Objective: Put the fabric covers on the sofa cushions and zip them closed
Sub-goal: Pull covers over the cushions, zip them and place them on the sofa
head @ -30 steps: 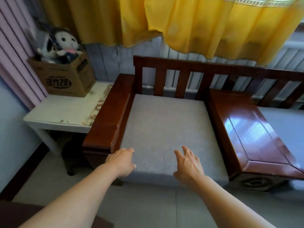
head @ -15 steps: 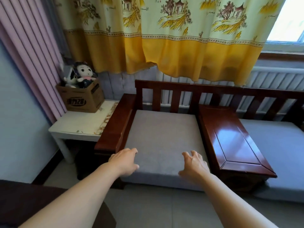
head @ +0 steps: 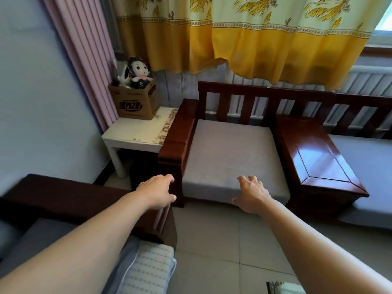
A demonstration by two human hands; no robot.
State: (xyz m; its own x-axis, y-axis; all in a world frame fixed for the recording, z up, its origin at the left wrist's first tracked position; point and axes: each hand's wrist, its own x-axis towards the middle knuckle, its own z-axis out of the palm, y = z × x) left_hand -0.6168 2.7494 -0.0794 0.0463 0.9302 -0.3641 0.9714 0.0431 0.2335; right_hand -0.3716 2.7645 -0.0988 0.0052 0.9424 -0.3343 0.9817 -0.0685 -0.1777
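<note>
A grey covered seat cushion (head: 231, 158) lies flat in the dark red wooden sofa frame (head: 250, 96). My left hand (head: 157, 193) hovers in front of the frame's left armrest, fingers loosely curled, holding nothing. My right hand (head: 251, 193) hangs over the cushion's front edge with fingers spread and empty. A second grey cushion (head: 369, 164) lies on the seat at the far right. At the bottom, a white quilted cushion (head: 148, 270) with light blue fabric (head: 125, 257) beside it rests under my left forearm.
A glossy wooden console (head: 318, 160) splits the two seats. A white side table (head: 137, 132) carries a cardboard box (head: 135, 102) with plush dolls. Another dark sofa armrest (head: 63, 196) stands at lower left. Yellow curtains hang behind; tiled floor (head: 214, 236) lies between the sofas.
The view has pulled back and risen, so both hands have drawn away from the cushion top toward its front edge. The near sofa and the white cushion came into sight.
</note>
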